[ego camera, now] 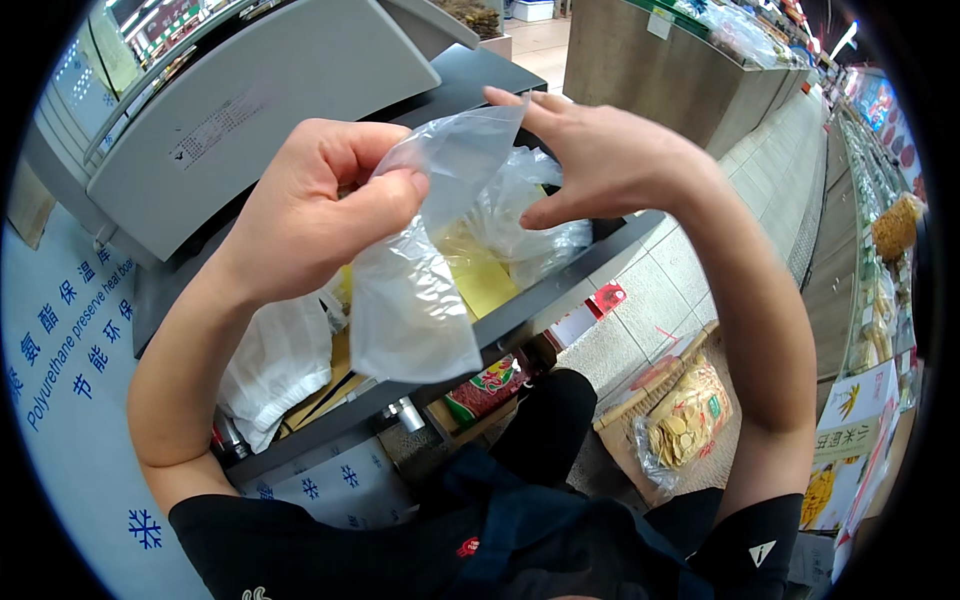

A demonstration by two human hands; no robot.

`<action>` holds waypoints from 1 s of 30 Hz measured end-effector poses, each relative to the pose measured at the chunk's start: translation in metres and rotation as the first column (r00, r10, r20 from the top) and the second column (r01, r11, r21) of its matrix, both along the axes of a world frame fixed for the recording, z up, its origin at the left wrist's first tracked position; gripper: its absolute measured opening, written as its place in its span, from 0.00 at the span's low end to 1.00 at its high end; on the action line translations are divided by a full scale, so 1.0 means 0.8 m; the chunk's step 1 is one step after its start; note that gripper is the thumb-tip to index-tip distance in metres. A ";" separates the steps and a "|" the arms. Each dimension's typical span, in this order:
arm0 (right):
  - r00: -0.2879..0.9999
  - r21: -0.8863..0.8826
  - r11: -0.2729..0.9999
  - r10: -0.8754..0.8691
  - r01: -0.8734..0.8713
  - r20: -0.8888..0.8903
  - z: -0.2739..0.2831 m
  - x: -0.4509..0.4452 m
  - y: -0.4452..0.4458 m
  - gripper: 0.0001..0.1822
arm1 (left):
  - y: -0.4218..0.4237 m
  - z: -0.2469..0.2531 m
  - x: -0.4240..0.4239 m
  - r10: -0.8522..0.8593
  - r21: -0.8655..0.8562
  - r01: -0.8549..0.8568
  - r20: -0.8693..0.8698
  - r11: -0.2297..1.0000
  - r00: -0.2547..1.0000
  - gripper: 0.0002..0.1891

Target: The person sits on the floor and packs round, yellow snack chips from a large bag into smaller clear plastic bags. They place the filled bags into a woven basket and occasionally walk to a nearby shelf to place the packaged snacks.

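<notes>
A clear plastic bag (420, 315) is pinched between the thumb and bent fingers of my left hand (322, 202). Its lower part hangs over the front edge of an open drawer (525, 300). My right hand (607, 157) is at the bag's upper right corner, fingers spread and thumb apart; whether a fingertip touches the film cannot be told. Crumpled clear plastic bags (525, 210) lie in the drawer behind the held bag, over something yellow (480, 285). A white cloth item with a gathered edge (281, 360) lies in the drawer's left part, below my left forearm.
A large grey panel (277, 97) rises behind the drawer. Below at right, a bag of dried slices (690, 412) rests on a carton. A red-and-green package (487, 386) is under the drawer. Goods shelves (862, 300) line the right side, and a wood-faced counter (645, 75) stands beyond.
</notes>
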State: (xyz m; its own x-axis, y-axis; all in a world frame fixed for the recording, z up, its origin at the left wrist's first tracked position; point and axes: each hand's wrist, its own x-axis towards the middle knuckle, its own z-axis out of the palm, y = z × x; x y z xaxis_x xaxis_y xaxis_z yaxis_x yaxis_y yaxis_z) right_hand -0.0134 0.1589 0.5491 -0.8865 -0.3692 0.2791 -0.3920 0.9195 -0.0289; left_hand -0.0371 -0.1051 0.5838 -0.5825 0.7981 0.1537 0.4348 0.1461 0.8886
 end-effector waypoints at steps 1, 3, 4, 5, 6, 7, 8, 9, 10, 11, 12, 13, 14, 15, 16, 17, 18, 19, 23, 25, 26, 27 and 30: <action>0.989 -0.092 0.993 0.081 -0.069 0.126 0.017 0.008 -0.001 0.55 | 0.001 0.005 0.000 -0.023 -0.029 0.024 0.043 0.999 0.999 0.07; 0.908 -0.379 0.900 0.328 -0.216 0.259 0.048 0.028 -0.007 0.55 | 0.018 0.001 0.013 -0.010 0.123 0.005 0.041 0.992 0.999 0.07; 0.844 -0.552 0.783 0.478 -0.285 0.242 0.053 0.043 -0.010 0.51 | 0.026 -0.002 0.022 -0.010 0.202 0.002 0.037 0.979 0.999 0.07; 0.823 -0.647 0.704 0.530 -0.292 0.205 0.052 0.055 -0.008 0.46 | 0.030 -0.003 0.030 -0.043 0.189 0.042 0.000 0.981 0.999 0.09; 0.803 -0.728 0.619 0.573 -0.294 0.163 0.052 0.069 -0.004 0.42 | 0.038 -0.003 0.042 -0.047 0.090 0.055 -0.088 0.994 0.995 0.15; 0.827 -0.757 0.592 0.547 -0.276 0.127 0.048 0.077 -0.002 0.36 | 0.045 -0.007 0.058 -0.072 0.097 0.106 -0.309 0.990 0.948 0.23; 0.850 -0.784 0.564 0.519 -0.259 0.092 0.045 0.084 0.001 0.31 | 0.053 -0.013 0.075 -0.090 0.093 0.160 -0.515 0.983 0.852 0.32; 0.872 -0.692 0.594 0.477 -0.410 -0.107 0.044 0.091 0.018 0.19 | 0.050 -0.016 0.097 -0.089 -0.012 0.114 -0.706 0.993 0.703 0.37; 0.922 -0.785 0.543 0.376 -0.299 -0.091 0.043 0.109 0.045 0.17 | 0.051 -0.022 0.116 -0.116 -0.093 0.071 -0.851 0.993 0.513 0.42; 0.979 -0.855 0.486 0.168 -0.181 -0.112 0.039 0.131 0.074 0.15 | 0.050 -0.037 0.132 -0.230 -0.220 0.073 -0.870 0.973 0.437 0.46; 0.992 -0.893 0.441 -0.034 -0.091 -0.118 0.028 0.154 0.114 0.14 | 0.051 -0.049 0.142 -0.401 -0.406 0.089 -0.802 0.910 0.443 0.46; 0.966 -0.930 0.341 -0.160 -0.137 -0.201 0.019 0.175 0.133 0.14 | 0.047 -0.065 0.146 -0.512 -0.540 0.053 -0.758 0.840 0.404 0.41; 0.919 -0.977 0.187 -0.357 -0.106 -0.168 0.002 0.196 0.160 0.16 | 0.042 -0.084 0.145 -0.612 -0.655 0.009 -0.700 0.755 0.368 0.36; 0.877 -0.989 0.054 -0.457 -0.138 -0.148 -0.013 0.214 0.176 0.16 | 0.036 -0.100 0.140 -0.723 -0.719 -0.196 -0.688 0.667 0.065 0.36; 0.824 -0.979 -0.071 -0.554 -0.193 -0.122 -0.025 0.232 0.189 0.17 | 0.031 -0.109 0.136 -0.802 -0.693 -0.411 -0.554 0.593 -0.223 0.36; 0.828 -0.989 -0.043 -0.553 -0.140 -0.093 -0.038 0.257 0.189 0.16 | 0.030 -0.114 0.132 -0.803 -0.705 -0.406 -0.576 0.582 -0.152 0.36; 0.800 -0.996 -0.060 -0.599 -0.072 -0.021 -0.061 0.281 0.211 0.14 | 0.036 -0.116 0.127 -0.798 -0.718 -0.387 -0.596 0.579 -0.088 0.36; 0.816 -0.992 -0.102 -0.578 -0.067 0.004 -0.080 0.303 0.215 0.13 | 0.039 -0.112 0.118 -0.798 -0.722 -0.374 -0.596 0.582 -0.091 0.35; 0.840 -0.967 -0.248 -0.514 0.050 0.175 -0.137 0.376 0.210 0.13 | 0.033 -0.109 0.080 -0.751 -0.720 -0.319 -0.659 0.616 0.037 0.31; 0.856 -0.959 -0.245 -0.454 0.144 0.245 -0.153 0.403 0.199 0.17 | 0.032 -0.109 0.070 -0.696 -0.708 -0.335 -0.696 0.622 0.179 0.30; 0.856 -0.945 -0.285 -0.436 0.161 0.277 -0.158 0.419 0.197 0.17 | 0.046 -0.108 0.077 -0.686 -0.722 -0.395 -0.680 0.568 0.257 0.31; 0.865 -0.938 -0.304 -0.413 0.164 0.285 -0.161 0.429 0.191 0.18 | 0.052 -0.120 0.083 -0.615 -0.716 -0.340 -0.698 0.610 0.366 0.32; 0.866 -0.892 -0.420 -0.372 0.166 0.336 -0.167 0.463 0.176 0.20 | 0.126 -0.155 0.121 -0.531 -0.585 0.037 -0.705 0.810 0.470 0.43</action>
